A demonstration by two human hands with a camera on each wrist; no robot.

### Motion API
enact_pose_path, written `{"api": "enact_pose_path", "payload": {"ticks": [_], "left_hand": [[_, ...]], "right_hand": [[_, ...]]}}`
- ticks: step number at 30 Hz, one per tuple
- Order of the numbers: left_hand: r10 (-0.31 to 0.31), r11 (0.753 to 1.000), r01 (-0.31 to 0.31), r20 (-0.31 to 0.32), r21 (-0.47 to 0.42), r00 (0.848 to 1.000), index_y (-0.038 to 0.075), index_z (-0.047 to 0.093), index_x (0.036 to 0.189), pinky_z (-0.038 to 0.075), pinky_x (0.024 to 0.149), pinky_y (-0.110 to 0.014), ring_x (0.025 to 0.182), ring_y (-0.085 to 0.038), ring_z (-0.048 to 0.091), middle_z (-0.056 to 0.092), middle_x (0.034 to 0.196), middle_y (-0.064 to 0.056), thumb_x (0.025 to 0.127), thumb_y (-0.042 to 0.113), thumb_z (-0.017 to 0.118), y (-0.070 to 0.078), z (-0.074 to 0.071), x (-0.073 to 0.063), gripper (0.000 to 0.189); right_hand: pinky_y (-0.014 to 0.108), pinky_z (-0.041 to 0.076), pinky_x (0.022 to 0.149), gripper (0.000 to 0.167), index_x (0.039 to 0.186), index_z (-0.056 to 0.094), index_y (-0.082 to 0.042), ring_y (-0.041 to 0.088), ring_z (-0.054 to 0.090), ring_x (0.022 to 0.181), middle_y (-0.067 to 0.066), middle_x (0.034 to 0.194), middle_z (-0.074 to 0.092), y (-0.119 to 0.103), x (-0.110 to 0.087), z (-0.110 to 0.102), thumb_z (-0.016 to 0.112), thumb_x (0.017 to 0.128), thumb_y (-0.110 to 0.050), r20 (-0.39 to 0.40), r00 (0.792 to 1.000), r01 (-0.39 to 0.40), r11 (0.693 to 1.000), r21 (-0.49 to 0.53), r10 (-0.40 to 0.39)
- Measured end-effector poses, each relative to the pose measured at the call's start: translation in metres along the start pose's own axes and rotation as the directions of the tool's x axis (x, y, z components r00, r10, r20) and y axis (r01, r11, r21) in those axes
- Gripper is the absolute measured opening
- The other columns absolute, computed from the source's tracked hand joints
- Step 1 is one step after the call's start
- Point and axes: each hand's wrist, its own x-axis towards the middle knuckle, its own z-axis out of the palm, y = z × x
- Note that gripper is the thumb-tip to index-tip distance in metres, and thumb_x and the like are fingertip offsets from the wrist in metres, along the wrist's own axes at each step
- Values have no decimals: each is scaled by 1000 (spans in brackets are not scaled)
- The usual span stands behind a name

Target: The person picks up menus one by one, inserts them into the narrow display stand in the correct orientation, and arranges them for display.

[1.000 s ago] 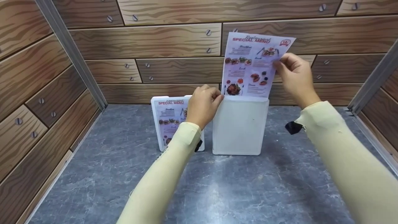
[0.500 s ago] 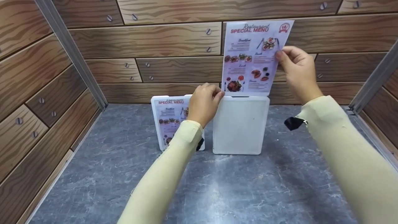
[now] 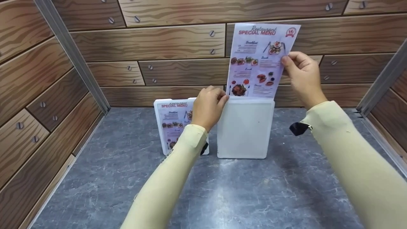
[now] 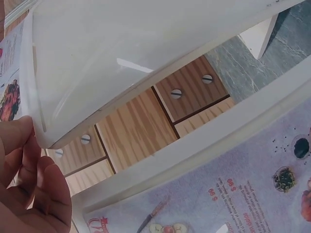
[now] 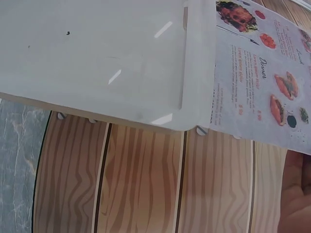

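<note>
A printed restaurant menu sheet (image 3: 260,63) stands above a white menu holder (image 3: 244,130), its lower edge meeting the holder's top edge. Whether that edge is inside the holder or behind it, I cannot tell. My right hand (image 3: 303,78) pinches the sheet's right edge between thumb and fingers; only part of this hand (image 5: 296,199) shows in the right wrist view. With thumb and fingertips, my left hand (image 3: 208,109) grips the holder's upper left corner, also seen by the left wrist camera, where the hand (image 4: 36,189) is at lower left.
A second white holder (image 3: 160,125) with a similar menu in it stands to the left, partly hidden by my left hand and sleeve. Both holders stand on a grey marbled tabletop (image 3: 111,178). Wood-patterned walls (image 3: 178,41) enclose the back and sides.
Half a second ago the sheet was lifted with its lower edge just above the holder's top; now my right hand has lowered it slightly to that edge. The left hand stays at the corner.
</note>
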Motion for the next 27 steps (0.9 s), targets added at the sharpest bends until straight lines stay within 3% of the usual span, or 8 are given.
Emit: {"api": "enact_pose_path", "payload": {"ticks": [10, 17, 27], "left_hand": [[12, 1000, -13, 15, 14, 1000, 13, 79, 99, 51, 80, -34, 90, -19, 61, 70, 96, 0, 102, 28, 68, 0, -4, 2, 18], [26, 1000, -26, 34, 8, 999, 14, 78, 99, 51, 78, -34, 89, -19, 61, 71, 95, 0, 102, 28, 66, -2, -8, 2, 19], [46, 998, -47, -47, -29, 998, 11, 73, 98, 50, 80, -34, 92, -21, 57, 66, 95, -2, 103, 24, 64, -6, -9, 2, 16]], "right_hand": [[22, 59, 77, 7, 97, 74, 0, 11, 72, 81, 1, 88, 76, -9, -2, -7, 69, 97, -4, 60, 998, 9, 994, -105, -2], [21, 58, 78, 11, 101, 73, 5, 12, 72, 85, 1, 92, 77, -6, -6, -17, 68, 99, -4, 78, 996, -42, 989, -144, 54], [18, 57, 77, 7, 98, 73, 2, 6, 72, 82, -5, 89, 77, -3, -10, -26, 68, 98, -2, 94, 993, -42, 971, -237, 66]]}}
